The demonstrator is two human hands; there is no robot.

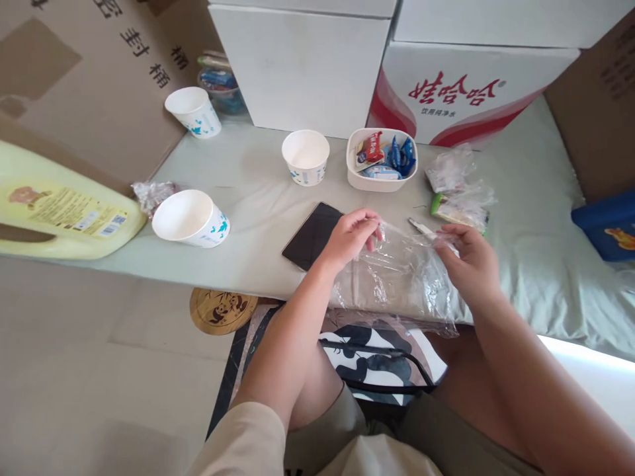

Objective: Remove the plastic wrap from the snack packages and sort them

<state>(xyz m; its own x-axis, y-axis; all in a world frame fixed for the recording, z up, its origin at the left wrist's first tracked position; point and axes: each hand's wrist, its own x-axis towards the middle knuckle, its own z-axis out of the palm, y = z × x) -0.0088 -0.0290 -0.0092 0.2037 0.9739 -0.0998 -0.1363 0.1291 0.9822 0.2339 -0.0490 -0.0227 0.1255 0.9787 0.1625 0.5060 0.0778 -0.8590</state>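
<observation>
A crumpled clear plastic bag [391,274] is stretched between your two hands, over the near edge of the cloth-covered surface [258,165], its lower end hanging past that edge. Your left hand [354,237] has its fingers pinched on one side of the film; your right hand [466,261] has its thumb and fingers pinched on the other.

Just beside your left hand lies a black smartphone [310,237]. A slim tool [421,227], partly hidden by the film, lies near your right fingers. Beyond it are two clear-wrapped packets, one green-edged [461,208], the other reddish [452,168].

Farther back, a white oblong tub [381,183] holds red and blue snack packets [394,155], with a white paper bowl [306,175] to its left. Two more paper bowls stand farther left, one near a yellow jug [69,211], the other near the brown carton [99,79].
</observation>
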